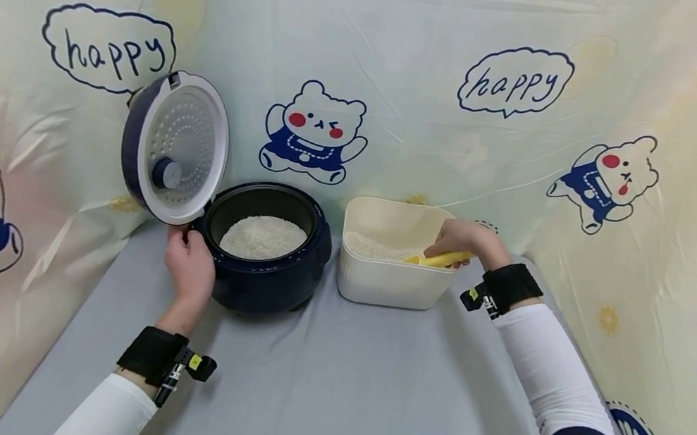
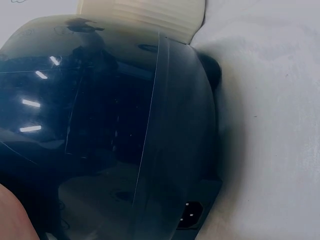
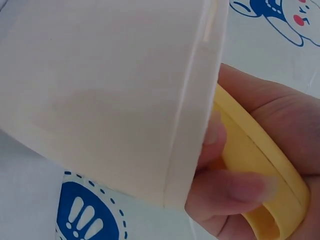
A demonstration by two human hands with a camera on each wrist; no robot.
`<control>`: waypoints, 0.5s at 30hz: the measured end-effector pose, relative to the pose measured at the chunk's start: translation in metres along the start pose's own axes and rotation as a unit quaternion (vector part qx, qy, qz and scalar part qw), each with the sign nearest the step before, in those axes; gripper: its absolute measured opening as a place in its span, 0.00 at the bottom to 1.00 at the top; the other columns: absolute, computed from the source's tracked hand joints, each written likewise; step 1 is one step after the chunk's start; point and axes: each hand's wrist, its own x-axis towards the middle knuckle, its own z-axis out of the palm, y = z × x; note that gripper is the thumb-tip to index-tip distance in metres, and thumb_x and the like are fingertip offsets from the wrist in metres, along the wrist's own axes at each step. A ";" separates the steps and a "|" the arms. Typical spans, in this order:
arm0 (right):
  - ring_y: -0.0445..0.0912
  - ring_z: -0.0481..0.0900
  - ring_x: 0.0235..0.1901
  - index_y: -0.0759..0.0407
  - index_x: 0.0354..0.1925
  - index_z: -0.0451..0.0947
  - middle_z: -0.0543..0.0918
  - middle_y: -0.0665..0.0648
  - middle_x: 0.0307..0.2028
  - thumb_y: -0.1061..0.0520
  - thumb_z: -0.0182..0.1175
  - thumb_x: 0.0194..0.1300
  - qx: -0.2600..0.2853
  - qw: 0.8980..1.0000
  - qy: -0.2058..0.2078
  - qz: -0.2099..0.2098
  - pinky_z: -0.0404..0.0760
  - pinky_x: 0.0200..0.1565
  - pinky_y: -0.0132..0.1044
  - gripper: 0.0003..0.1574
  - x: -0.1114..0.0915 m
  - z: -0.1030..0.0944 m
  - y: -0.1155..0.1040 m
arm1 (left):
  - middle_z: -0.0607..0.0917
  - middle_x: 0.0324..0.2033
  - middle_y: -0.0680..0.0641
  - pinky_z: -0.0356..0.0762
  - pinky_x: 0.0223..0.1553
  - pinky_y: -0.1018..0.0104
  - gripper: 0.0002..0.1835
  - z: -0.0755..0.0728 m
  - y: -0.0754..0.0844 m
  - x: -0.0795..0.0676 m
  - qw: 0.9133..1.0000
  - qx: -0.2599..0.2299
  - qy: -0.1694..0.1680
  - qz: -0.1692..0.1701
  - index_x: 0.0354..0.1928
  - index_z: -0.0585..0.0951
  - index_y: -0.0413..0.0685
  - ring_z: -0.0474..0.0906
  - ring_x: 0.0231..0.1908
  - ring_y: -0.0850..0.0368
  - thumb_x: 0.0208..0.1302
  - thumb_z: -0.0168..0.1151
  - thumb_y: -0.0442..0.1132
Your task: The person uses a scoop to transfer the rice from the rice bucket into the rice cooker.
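At the left, a dark blue rice cooker [image 1: 267,290] stands with its lid [image 1: 187,137] tipped up and white rice [image 1: 263,237] in its pot. My left hand [image 1: 190,268] touches the underside of the raised lid near the hinge; the lid hides the fingertips. Only a bit of that hand [image 2: 15,217] shows in the left wrist view, beside the cooker's glossy wall. My right hand [image 1: 457,239] grips the yellow handle of a scoop [image 1: 440,259] over the rim of a cream bin [image 1: 389,285]. Inside the bin lies raw rice [image 1: 371,247], where the scoop's front end dips.
Grey cloth covers the table [image 1: 331,386]. A patterned curtain [image 1: 416,61] with bears and lettering hangs close behind the cooker and bin and along both sides. A power socket [image 2: 191,215] shows low on the cooker's wall.
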 end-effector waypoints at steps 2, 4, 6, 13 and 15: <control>0.40 0.67 0.15 0.57 0.21 0.77 0.73 0.49 0.17 0.49 0.64 0.73 0.005 1.000 0.000 -0.004 0.67 0.22 0.32 0.23 0.001 0.001 0.000 | 0.78 0.63 0.43 0.66 0.63 0.62 0.22 0.000 -0.001 0.000 1.000 0.000 0.002 0.000 0.67 0.74 0.38 0.70 0.61 0.57 0.82 0.39 0.40; 0.40 0.67 0.15 0.57 0.22 0.78 0.73 0.49 0.17 0.49 0.65 0.72 0.013 1.000 0.003 -0.006 0.67 0.22 0.32 0.23 0.001 0.003 0.000 | 0.78 0.62 0.42 0.66 0.62 0.61 0.22 0.000 -0.002 -0.001 1.000 0.000 0.002 0.001 0.66 0.74 0.37 0.70 0.61 0.56 0.82 0.39 0.39; 0.40 0.67 0.16 0.58 0.23 0.79 0.74 0.49 0.17 0.49 0.65 0.72 0.026 1.000 0.003 -0.007 0.67 0.22 0.32 0.22 0.002 0.005 0.002 | 0.78 0.61 0.42 0.66 0.62 0.61 0.22 0.000 -0.003 -0.001 1.000 0.003 0.002 -0.001 0.66 0.74 0.36 0.70 0.61 0.55 0.82 0.39 0.39; 0.40 0.69 0.18 0.60 0.27 0.82 0.74 0.50 0.19 0.47 0.64 0.74 0.069 0.998 0.000 -0.010 0.69 0.25 0.32 0.21 0.004 0.009 0.005 | 0.79 0.61 0.42 0.66 0.63 0.60 0.22 0.001 -0.004 -0.001 1.000 0.008 0.010 0.003 0.66 0.75 0.36 0.71 0.61 0.55 0.81 0.40 0.39; 0.40 0.69 0.18 0.60 0.27 0.81 0.75 0.50 0.19 0.47 0.64 0.74 0.074 0.997 0.002 -0.015 0.69 0.25 0.32 0.21 0.005 0.010 0.006 | 0.79 0.61 0.42 0.66 0.63 0.60 0.21 0.001 -0.003 0.000 1.000 0.010 0.013 0.008 0.65 0.75 0.36 0.71 0.61 0.55 0.81 0.40 0.38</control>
